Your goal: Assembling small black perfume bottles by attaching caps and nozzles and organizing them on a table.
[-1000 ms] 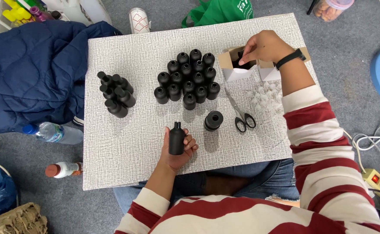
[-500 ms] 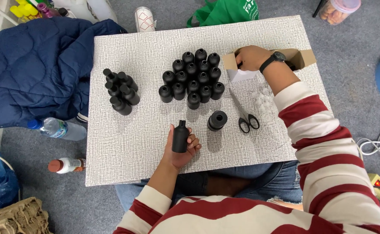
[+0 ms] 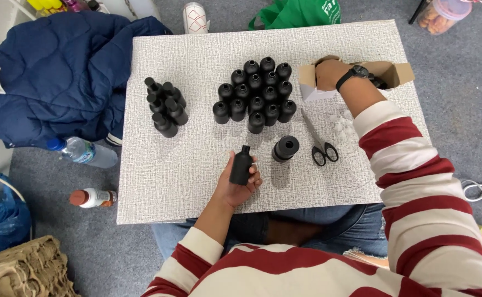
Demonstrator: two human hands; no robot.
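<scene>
While the grey textured counter (image 3: 197, 181) filled the middle of the view, a dark blue quilted jacket (image 3: 54, 77) lay bunched beside its far-left corner, touching the edge. On the floor near the jacket lay a clear water bottle with a blue cap (image 3: 81, 151) and a smaller white bottle with a brown cap (image 3: 91, 197). At the counter's right rear stood an open cardboard box (image 3: 389, 74); the right hand (image 3: 332, 74), a black watch on its wrist, reached into it, and whether its fingers were closed on anything could not be told. A tight cluster of upright black bottles (image 3: 257, 93) stood at the centre rear, with a smaller group of black bottles (image 3: 164, 107) well apart to its left. Scissors with black handles (image 3: 321, 140) lay just right of a wide black cap (image 3: 286, 147). Near the front edge, the left hand (image 3: 241, 184), palm up, had its fingers curled around a single black bottle (image 3: 241, 165), its neck pointing away from the person.
</scene>
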